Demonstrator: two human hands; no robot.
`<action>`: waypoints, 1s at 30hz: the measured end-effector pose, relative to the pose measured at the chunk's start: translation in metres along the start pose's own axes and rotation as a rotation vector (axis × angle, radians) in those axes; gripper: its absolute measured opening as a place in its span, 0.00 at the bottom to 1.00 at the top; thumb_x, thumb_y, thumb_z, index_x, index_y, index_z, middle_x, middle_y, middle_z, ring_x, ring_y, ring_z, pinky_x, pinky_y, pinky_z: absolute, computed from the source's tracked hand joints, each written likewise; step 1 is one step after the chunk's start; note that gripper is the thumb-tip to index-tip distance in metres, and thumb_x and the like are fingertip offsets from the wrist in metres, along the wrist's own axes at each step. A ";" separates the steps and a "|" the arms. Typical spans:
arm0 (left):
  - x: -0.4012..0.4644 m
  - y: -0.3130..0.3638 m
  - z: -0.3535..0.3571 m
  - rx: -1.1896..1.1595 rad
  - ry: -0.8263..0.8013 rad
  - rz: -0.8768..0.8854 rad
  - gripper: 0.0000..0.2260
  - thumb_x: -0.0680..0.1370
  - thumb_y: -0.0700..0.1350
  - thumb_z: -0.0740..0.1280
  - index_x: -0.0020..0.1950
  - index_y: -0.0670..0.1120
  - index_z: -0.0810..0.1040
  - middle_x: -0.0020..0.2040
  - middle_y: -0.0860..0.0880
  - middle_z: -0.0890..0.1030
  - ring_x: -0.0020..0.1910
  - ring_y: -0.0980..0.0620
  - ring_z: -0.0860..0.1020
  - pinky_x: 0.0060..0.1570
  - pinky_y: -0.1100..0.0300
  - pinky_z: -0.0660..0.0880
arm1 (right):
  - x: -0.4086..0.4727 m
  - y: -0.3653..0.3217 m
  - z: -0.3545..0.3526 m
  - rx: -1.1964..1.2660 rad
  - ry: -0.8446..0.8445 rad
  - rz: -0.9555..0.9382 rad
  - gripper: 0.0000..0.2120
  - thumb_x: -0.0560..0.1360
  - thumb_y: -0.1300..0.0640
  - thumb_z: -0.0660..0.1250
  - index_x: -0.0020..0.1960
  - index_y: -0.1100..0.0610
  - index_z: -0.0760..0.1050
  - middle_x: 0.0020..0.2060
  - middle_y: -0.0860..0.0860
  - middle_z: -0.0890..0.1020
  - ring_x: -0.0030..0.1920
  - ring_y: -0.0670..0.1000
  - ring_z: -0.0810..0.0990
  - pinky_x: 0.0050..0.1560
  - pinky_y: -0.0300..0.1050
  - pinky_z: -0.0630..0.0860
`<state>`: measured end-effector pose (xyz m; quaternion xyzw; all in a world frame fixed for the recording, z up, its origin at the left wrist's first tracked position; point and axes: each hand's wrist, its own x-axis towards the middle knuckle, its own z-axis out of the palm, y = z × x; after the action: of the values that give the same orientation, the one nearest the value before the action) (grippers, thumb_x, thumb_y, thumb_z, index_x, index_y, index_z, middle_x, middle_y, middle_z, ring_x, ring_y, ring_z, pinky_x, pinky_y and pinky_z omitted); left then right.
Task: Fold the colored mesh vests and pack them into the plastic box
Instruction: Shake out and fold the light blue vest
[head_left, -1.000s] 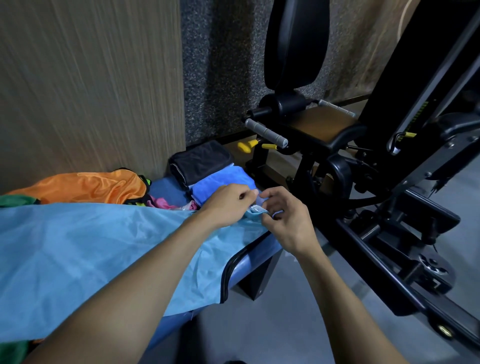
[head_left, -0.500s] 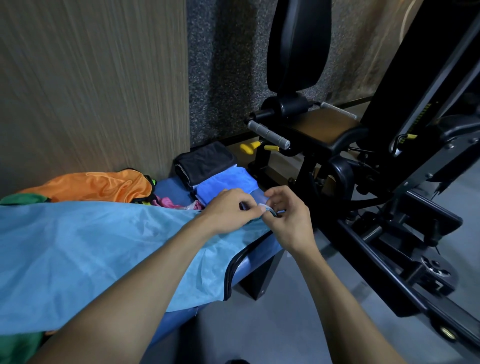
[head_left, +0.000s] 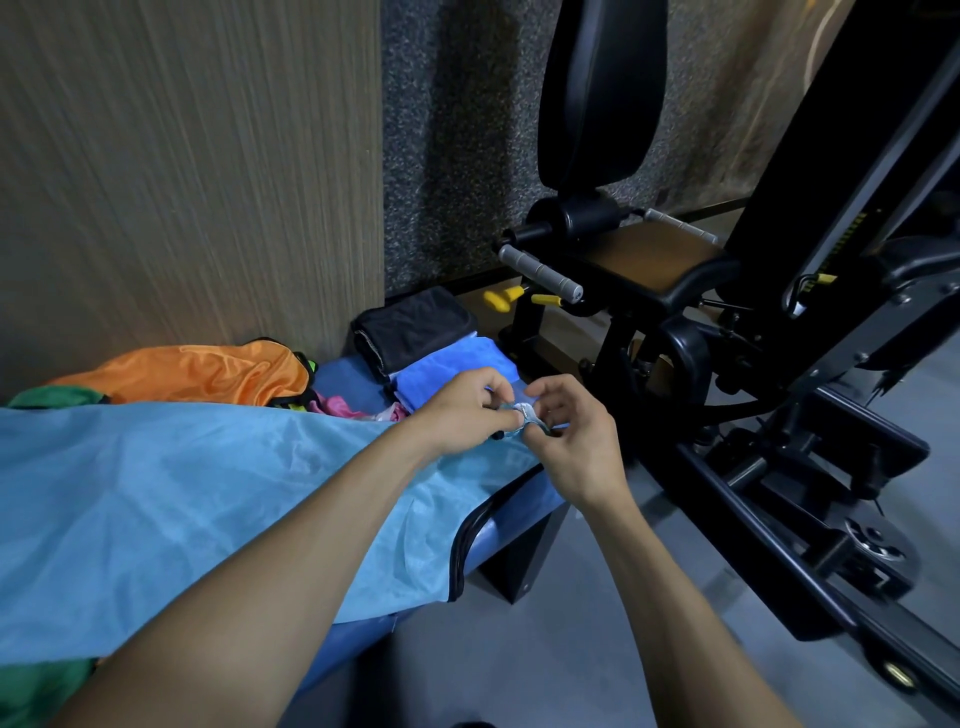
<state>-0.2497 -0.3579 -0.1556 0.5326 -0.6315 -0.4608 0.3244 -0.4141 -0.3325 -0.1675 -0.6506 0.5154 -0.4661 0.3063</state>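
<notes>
A light blue mesh vest (head_left: 182, 499) with black trim lies spread across the blue padded bench (head_left: 519, 519). At its far right end my left hand (head_left: 462, 410) and my right hand (head_left: 576, 441) both pinch a small bunched part of the vest, fingertips close together. Behind them sit a folded blue vest (head_left: 452, 371) and a folded black one (head_left: 413, 327). An orange vest (head_left: 192, 374) lies crumpled by the wall, with green (head_left: 57, 397) and pink (head_left: 337, 405) pieces next to it. No plastic box is in view.
A black gym machine (head_left: 727, 322) with a seat, padded back and grey handles stands right of the bench. Its frame runs along the grey floor (head_left: 545, 649). A wood-grain wall panel (head_left: 182, 182) is behind the bench.
The view has shifted slightly. Both hands stay at the vest's end and have drawn closer, working the bunched edge between their fingertips.
</notes>
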 end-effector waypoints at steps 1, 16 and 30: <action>0.001 0.002 0.000 -0.061 -0.010 -0.032 0.09 0.77 0.41 0.74 0.48 0.48 0.74 0.36 0.51 0.79 0.34 0.56 0.75 0.40 0.63 0.72 | 0.000 0.000 0.000 -0.003 -0.002 -0.003 0.15 0.71 0.68 0.72 0.51 0.52 0.79 0.38 0.50 0.82 0.39 0.50 0.79 0.41 0.40 0.75; 0.014 0.015 0.000 -0.097 0.139 0.021 0.15 0.75 0.31 0.70 0.48 0.51 0.77 0.43 0.52 0.75 0.40 0.53 0.73 0.41 0.61 0.72 | -0.002 -0.002 0.001 -0.035 -0.022 0.022 0.18 0.70 0.70 0.68 0.54 0.52 0.77 0.39 0.52 0.80 0.35 0.44 0.74 0.36 0.34 0.72; 0.004 -0.005 -0.012 0.339 0.005 0.322 0.12 0.70 0.50 0.70 0.52 0.58 0.78 0.55 0.59 0.76 0.59 0.57 0.74 0.59 0.57 0.72 | 0.002 0.009 -0.001 0.039 0.020 0.162 0.13 0.73 0.63 0.68 0.54 0.50 0.76 0.40 0.50 0.82 0.44 0.54 0.82 0.47 0.53 0.79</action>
<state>-0.2382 -0.3645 -0.1566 0.4728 -0.7759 -0.2893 0.3013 -0.4181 -0.3370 -0.1740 -0.5959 0.5603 -0.4562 0.3505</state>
